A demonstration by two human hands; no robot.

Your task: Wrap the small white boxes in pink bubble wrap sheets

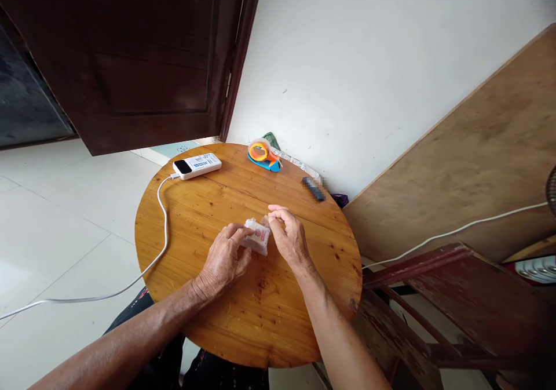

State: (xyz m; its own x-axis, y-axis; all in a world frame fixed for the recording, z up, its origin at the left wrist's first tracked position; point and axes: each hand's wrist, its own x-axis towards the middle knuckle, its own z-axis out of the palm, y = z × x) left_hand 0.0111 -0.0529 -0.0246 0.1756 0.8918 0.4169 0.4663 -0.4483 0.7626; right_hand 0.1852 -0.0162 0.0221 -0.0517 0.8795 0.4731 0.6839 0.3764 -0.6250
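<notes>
A small white package (259, 237) in clear wrap, with red print on top, lies near the middle of the round table. My left hand (226, 257) holds it from the left, fingers bent over its near side and top. At the package's far right corner, my right hand (289, 236) pinches what looks like a strip of clear tape (264, 221) between thumb and forefinger. The strip reaches toward the package; the fingers partly cover its end. Farther back stands an orange and blue tape dispenser (264, 155) with a roll of tape on it.
The round wooden table (186, 222) meets a white wall. A white power bank (197, 166) with a plugged-in cable (166, 228) sits at the back left. A dark blurred object (313, 189) lies at the right rim. A reddish wooden chair (434, 285) stands at the right.
</notes>
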